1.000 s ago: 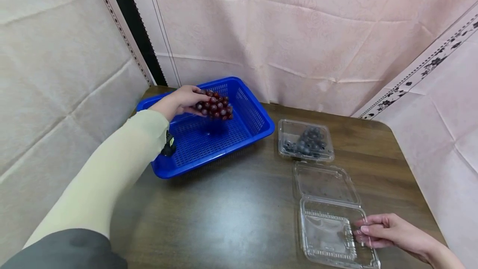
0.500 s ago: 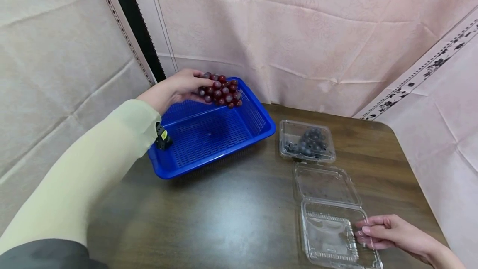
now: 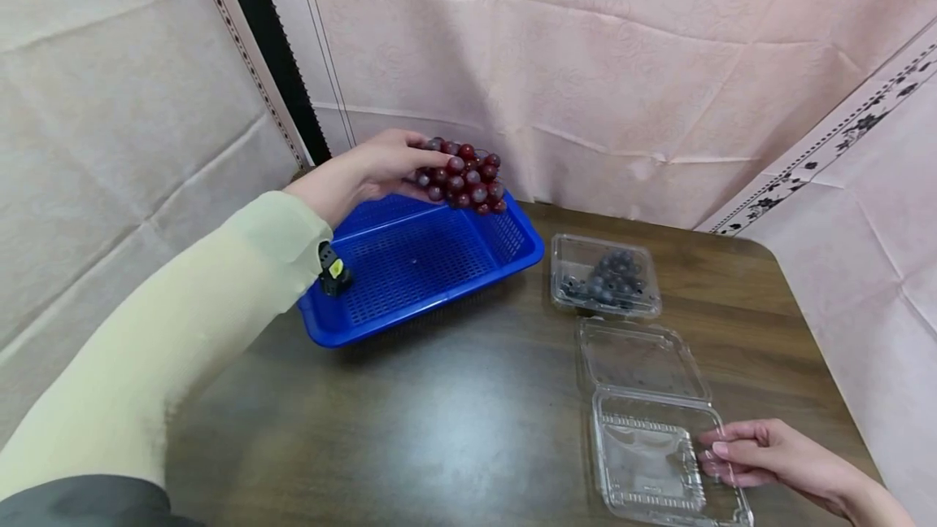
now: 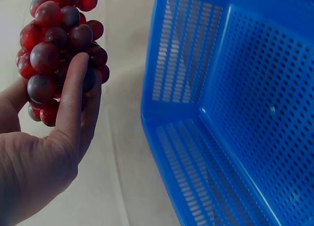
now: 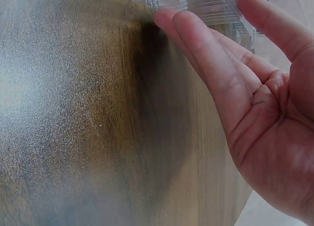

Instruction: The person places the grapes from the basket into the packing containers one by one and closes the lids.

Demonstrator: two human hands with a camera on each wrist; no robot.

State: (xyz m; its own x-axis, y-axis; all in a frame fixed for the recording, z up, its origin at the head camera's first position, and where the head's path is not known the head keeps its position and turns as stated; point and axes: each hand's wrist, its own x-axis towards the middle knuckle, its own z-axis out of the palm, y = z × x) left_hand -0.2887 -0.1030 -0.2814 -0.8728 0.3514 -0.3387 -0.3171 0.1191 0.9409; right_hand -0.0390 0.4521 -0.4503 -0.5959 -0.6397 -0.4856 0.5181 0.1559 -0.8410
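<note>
My left hand (image 3: 384, 167) grips a bunch of dark red grapes (image 3: 472, 181), raised above the far side of a blue basket (image 3: 417, 307). In the left wrist view, the thumb and fingers wrap the lower end of the grapes (image 4: 56, 42), and the basket wall (image 4: 157, 93) is off to the right. At the near right, my right hand (image 3: 776, 462) holds the side of an open clear plastic clamshell container (image 3: 647, 490), with the thumb at its rim and the fingers seen through the clear wall. The container's hinged lid (image 3: 644, 360) lies folded back on the table.
Beyond the open lid stands a second clear container (image 3: 560, 254) with dark grapes (image 3: 611, 275) inside. The brown wooden table (image 3: 432, 421) has rounded corners. Pale cloth walls (image 3: 622, 71) enclose its back and sides.
My left hand has lifted the red grapes up out of the basket and moved them to the right. The right hand and the open container stay almost still.
</note>
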